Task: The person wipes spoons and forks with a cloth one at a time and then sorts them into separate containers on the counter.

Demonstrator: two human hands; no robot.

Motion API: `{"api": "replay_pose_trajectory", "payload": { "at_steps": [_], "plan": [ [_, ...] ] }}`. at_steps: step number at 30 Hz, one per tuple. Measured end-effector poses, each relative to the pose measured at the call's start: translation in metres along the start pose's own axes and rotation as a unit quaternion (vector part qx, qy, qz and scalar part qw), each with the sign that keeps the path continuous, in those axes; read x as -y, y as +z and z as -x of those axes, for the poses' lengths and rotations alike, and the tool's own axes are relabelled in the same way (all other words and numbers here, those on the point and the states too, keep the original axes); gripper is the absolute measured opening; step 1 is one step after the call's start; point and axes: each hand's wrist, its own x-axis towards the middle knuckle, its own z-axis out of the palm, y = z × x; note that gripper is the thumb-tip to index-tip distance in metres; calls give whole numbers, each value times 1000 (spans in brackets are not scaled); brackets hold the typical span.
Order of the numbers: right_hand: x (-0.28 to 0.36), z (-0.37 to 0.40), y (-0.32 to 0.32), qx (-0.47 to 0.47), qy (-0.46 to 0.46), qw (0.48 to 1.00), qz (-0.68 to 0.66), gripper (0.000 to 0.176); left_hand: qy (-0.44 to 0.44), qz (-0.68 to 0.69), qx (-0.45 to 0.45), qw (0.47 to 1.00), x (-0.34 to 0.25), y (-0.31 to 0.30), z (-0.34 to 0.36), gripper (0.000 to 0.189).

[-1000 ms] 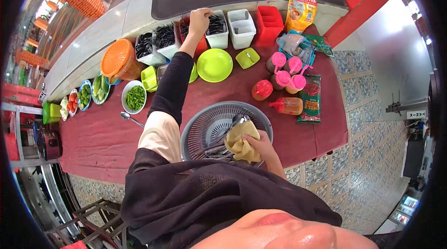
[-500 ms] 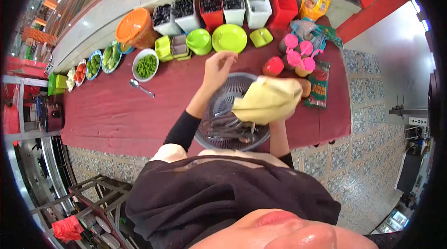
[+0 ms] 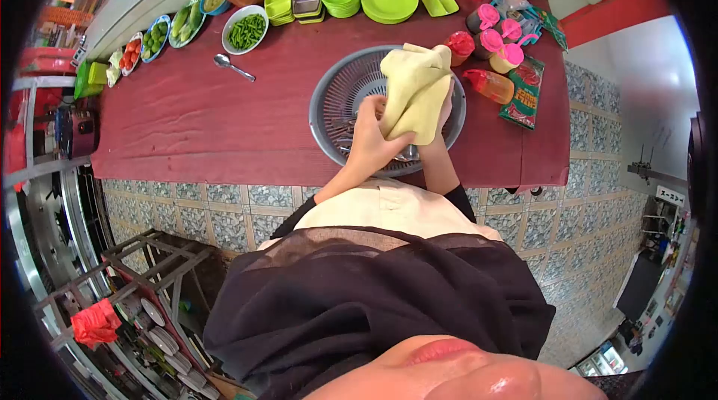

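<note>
A pale yellow cloth (image 3: 419,90) is bunched between my hands above a grey slotted basket (image 3: 326,105). My left hand (image 3: 372,136) grips the cloth's lower left edge, its thumb lying across the fabric. Behind the right side of the cloth, my right hand (image 3: 443,117) is closed on it, with most of its fingers hidden. Metal cutlery (image 3: 407,153) shows in the basket below the cloth. Whether any piece is wrapped inside the cloth cannot be seen.
Green plates (image 3: 390,0), a bowl of green chillies (image 3: 245,30) and cutlery holders line the far side of the red-covered table (image 3: 187,131). A spoon (image 3: 234,67) lies at the left. Pink-capped jars (image 3: 490,42), a red-capped bottle (image 3: 490,86) and a green packet (image 3: 523,93) stand or lie right.
My left hand has come down from above the basket and taken hold of the cloth. The cloth now hangs more upright. The view has shifted, so the table items appear higher.
</note>
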Motion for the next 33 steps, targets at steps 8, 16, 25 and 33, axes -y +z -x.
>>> {"api": "replay_pose_trajectory", "payload": {
  "at_steps": [8, 16, 25, 33],
  "plan": [
    [-2, 15, 22, -70, -101, 918, 377, 51, 61, 235, 374, 895, -46, 28, 15, 36],
    [52, 46, 43, -95, -117, 383, 911, 50, 63, -100, 84, 989, 53, -5, -6, 11],
    [84, 71, 8, -249, -209, 796, 510, 48, 98, -473, 63, 873, 145, -4, -21, 25],
    [91, 93, -2, -262, -207, 805, 490, 46, -43, -392, 128, 910, 140, -19, -35, 21]
  ]
}}
